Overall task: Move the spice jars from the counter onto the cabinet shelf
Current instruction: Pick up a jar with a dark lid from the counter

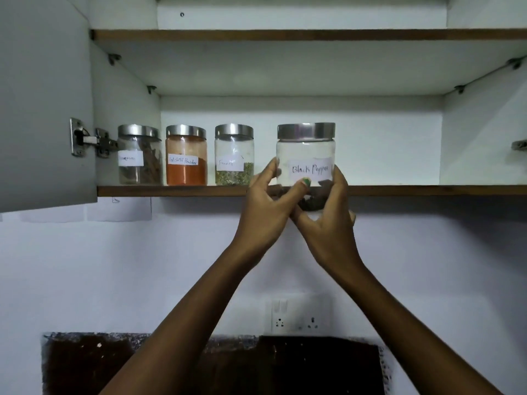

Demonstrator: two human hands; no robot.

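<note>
both hands gripped the black pepper jar [305, 155] at the shelf [171, 191] edge: the left hand [266, 208] at its 8 o'clock, the right hand [328, 220] at 5. three jars [186, 155] stood at its 9 o'clock.

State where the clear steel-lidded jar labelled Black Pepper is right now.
In the head view the Black Pepper jar is held in both hands at the shelf's front edge, right of the fennel jar.
</note>
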